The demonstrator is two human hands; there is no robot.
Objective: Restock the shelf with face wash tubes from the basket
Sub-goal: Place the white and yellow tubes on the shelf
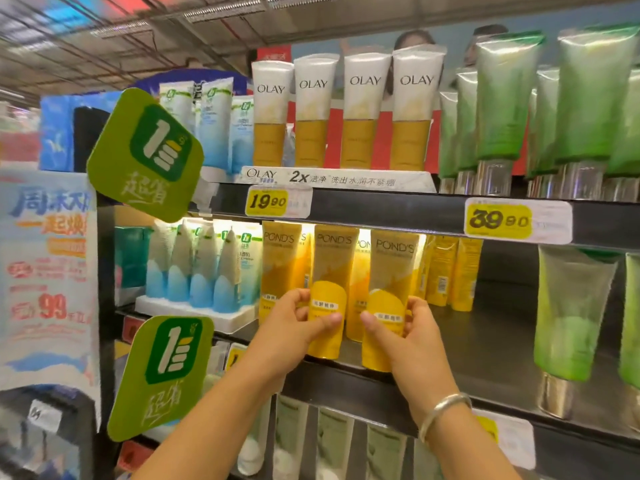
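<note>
Two yellow Pond's face wash tubes stand upright at the front edge of the middle shelf (491, 348). My left hand (298, 327) grips the lower part of the left tube (330, 271), thumb across its label. My right hand (408, 336), a silver bangle on its wrist, holds the lower part of the right tube (391, 268). More yellow Pond's tubes (446, 268) stand behind and to either side. The basket is out of view.
White-and-gold Olay tubes (363, 109) line the upper shelf, green tubes (585, 98) to their right. Blue-and-white tubes (204, 268) fill a tray on the left. Green promo signs (145, 154) jut out from the shelf edge. Bare shelf lies right of the Pond's row.
</note>
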